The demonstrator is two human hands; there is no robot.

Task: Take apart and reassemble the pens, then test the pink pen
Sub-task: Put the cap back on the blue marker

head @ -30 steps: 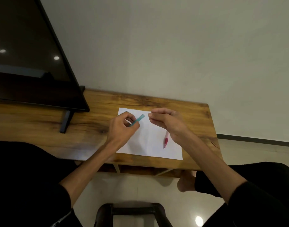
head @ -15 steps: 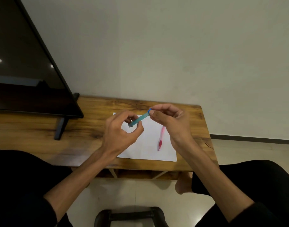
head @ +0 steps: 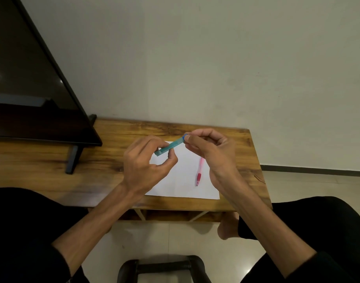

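A teal pen barrel [head: 169, 147] is held above the white paper [head: 181, 184], tilted up to the right. My left hand [head: 146, 164] pinches its lower left end. My right hand [head: 210, 150] pinches its upper right end, where a small blue part [head: 184, 136] shows at my fingertips. The pink pen [head: 199, 171] lies on the paper to the right, its red grip and tip pointing toward me, its far end hidden behind my right hand.
The paper rests on a wooden table [head: 52, 170] against a pale wall. A dark screen [head: 28, 88] on a stand [head: 73, 158] fills the left side. A dark stool [head: 160, 268] sits between my knees on the tiled floor.
My right hand has come to the free end of the teal barrel and closed on it, bringing a blue part there. The head view has also shifted.
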